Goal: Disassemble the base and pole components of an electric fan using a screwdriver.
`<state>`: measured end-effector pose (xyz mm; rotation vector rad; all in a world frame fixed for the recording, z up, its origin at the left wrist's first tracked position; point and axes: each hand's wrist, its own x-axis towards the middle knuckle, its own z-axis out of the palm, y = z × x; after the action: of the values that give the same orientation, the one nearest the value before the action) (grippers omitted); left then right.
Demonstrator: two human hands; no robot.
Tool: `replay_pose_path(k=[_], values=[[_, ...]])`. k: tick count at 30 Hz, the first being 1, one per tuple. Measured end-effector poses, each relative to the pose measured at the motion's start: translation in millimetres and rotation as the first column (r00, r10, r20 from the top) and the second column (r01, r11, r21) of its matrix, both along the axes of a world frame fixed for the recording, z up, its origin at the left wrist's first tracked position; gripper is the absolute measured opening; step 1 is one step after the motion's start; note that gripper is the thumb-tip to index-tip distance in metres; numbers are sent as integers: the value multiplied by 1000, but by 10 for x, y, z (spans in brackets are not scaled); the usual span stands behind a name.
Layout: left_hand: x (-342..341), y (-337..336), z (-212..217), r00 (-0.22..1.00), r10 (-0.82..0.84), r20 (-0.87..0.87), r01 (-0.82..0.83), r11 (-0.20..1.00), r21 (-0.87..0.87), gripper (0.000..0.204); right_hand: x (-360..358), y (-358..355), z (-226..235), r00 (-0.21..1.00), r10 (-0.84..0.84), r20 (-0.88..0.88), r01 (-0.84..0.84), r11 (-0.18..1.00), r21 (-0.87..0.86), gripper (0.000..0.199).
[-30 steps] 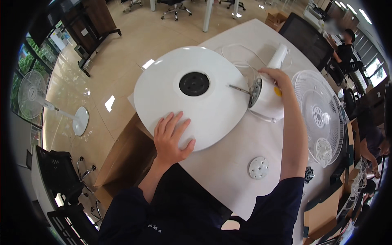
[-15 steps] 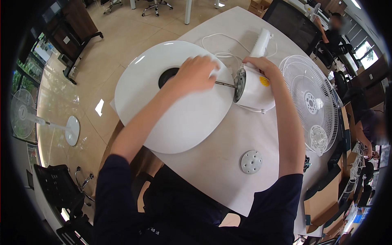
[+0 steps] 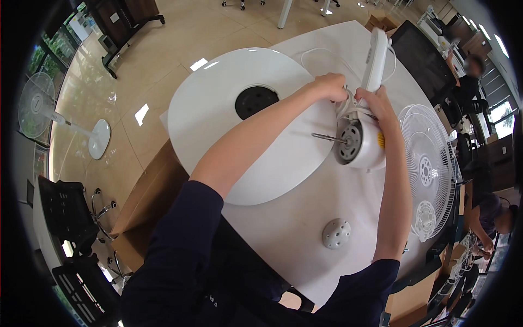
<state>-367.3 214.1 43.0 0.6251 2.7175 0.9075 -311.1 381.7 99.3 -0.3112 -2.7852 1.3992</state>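
Note:
A white fan motor housing (image 3: 372, 155) with a bare grey face and a metal shaft (image 3: 327, 137) pointing left sits at the right edge of a large round white base (image 3: 218, 136). It joins a long white control column (image 3: 376, 60) that rises away from me. My right hand (image 3: 378, 104) is closed around the neck between housing and column. My left hand (image 3: 330, 87) has its fingers pinched at the bunched white power cord (image 3: 348, 107) beside the neck; the fingertips are partly hidden. A grey perforated disc (image 3: 336, 234) lies nearer me on the table.
White fan grilles (image 3: 427, 169) lean at the table's right side, near open cardboard boxes (image 3: 417, 294). A black monitor-like panel or chair back (image 3: 422, 52) stands far right. An assembled fan (image 3: 101, 139) stands on the floor at left. Other people work at right.
My left hand has gone from the shaft to the cord beside the neck. The motor housing and column have been turned and lifted, the column now standing higher. My view has shifted.

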Motion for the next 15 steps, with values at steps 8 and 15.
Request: replay_pose_path(k=[8,15], values=[[340,-438,248,970,103,218,-237,577,782,34,-6,-241,497,956,199,-217,-173,976,135,73],[625,-1086,930,913,-161,374,-404,-235,884,30,412,-501,961,940,274,-204,-264,961,76,75]])
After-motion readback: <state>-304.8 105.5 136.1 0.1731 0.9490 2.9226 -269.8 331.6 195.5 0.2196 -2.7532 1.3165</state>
